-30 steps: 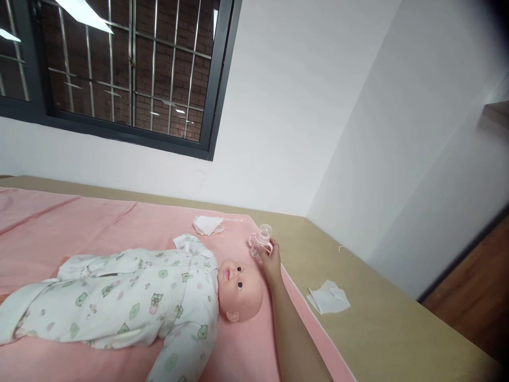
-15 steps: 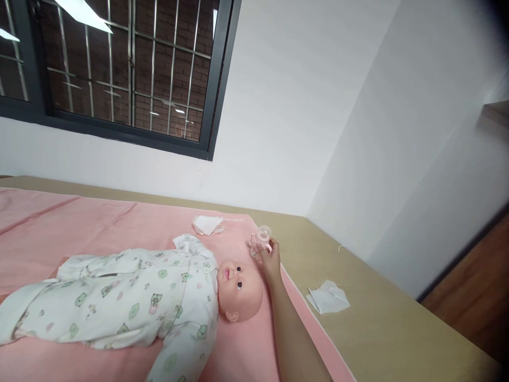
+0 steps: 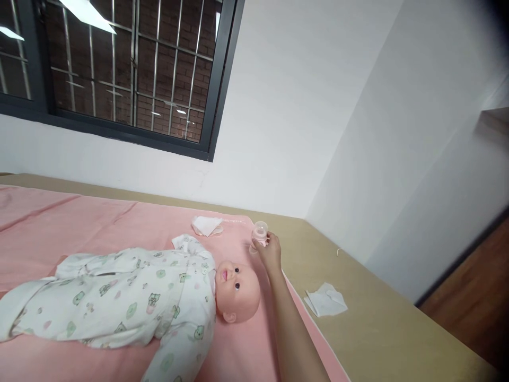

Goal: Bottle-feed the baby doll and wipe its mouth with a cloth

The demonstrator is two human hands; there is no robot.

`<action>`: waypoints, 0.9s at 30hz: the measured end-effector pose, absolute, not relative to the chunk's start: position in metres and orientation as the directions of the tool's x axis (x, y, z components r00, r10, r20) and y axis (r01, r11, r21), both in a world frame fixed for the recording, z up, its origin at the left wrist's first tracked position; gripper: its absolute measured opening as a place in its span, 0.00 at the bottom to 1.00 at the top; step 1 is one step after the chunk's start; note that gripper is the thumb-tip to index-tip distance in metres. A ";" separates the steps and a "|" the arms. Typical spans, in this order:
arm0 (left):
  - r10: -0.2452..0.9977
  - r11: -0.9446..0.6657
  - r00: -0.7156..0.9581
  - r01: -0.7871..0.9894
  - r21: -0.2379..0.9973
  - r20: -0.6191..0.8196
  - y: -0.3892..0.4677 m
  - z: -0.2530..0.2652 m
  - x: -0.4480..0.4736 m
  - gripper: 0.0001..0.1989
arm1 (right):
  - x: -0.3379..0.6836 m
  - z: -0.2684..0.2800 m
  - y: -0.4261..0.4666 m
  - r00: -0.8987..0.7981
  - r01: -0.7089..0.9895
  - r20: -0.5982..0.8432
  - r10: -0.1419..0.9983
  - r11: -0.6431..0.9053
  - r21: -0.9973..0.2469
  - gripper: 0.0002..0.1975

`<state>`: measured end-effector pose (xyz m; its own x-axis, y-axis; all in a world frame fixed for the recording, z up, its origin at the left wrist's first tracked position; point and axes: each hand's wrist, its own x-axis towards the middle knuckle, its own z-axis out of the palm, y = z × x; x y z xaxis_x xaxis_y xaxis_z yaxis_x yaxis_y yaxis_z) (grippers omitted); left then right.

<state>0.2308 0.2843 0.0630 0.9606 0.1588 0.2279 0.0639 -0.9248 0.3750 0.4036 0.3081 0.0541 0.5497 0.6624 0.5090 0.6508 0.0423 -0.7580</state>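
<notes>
Firstly, can see white wall [image 3: 286, 106], then tan table [image 3: 382, 329], with wide room between wall and right edge of pink mat [image 3: 87, 228]. On mat, can see doll [image 3: 131, 297] lying on back, head towards that edge. Beyond head, can see right hand [image 3: 271, 253] grasping small clear bottle [image 3: 260, 232] near mat's far corner. Cannot see left hand, so cannot tell its state.

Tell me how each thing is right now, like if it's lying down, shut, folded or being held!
Doll, lying on its back, dressed, eyes open.
Bottle, held in the right hand, clear top on.
Blanket, spread out, a few creases.
First white cloth, crumpled on the blanket.
Second white cloth, loosely folded on the table.
Window, looks shut.
</notes>
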 end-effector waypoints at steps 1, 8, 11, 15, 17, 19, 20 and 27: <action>0.157 -0.923 0.962 0.062 0.379 0.223 0.285 0.068 0.230 0.15 | 0.400 0.061 0.307 0.561 0.637 0.514 0.649 0.058 -0.769 0.26; 0.154 -0.931 0.939 0.034 0.365 0.306 0.231 0.106 0.165 0.19 | 0.362 0.115 0.287 0.526 0.273 0.457 0.718 0.366 -0.890 0.28; 0.155 -0.967 0.874 0.037 0.253 0.461 0.204 0.130 0.112 0.18 | 0.334 0.139 0.269 0.414 0.099 0.471 0.779 0.476 -0.874 0.30; 0.407 -0.893 0.562 0.409 0.185 0.720 0.217 0.159 0.069 0.19 | 0.287 0.156 0.244 0.217 -0.023 0.466 0.858 0.481 -0.876 0.25; 0.499 -0.828 0.463 0.504 0.246 0.732 0.233 0.165 0.062 0.21 | 0.264 0.155 0.237 0.150 -0.085 0.460 0.875 0.475 -0.876 0.24; 0.580 -0.778 0.449 0.553 0.298 0.679 0.246 0.166 0.060 0.25 | 0.243 0.150 0.234 0.112 -0.167 0.451 0.885 0.464 -0.870 0.23; 0.615 -0.756 0.456 0.573 0.316 0.643 0.250 0.165 0.059 0.27 | 0.234 0.146 0.234 0.109 -0.195 0.444 0.890 0.457 -0.868 0.23; 0.760 -0.639 0.494 0.689 0.343 0.423 0.258 0.160 0.064 0.34 | 0.203 0.126 0.232 0.081 -0.207 0.383 0.920 0.391 -0.897 0.30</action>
<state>0.0639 0.2577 0.1597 0.4939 0.7596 0.4232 0.6887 -0.6388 0.3429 0.2027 0.2324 0.1260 0.0813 0.9203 0.3826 -0.2070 0.3911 -0.8968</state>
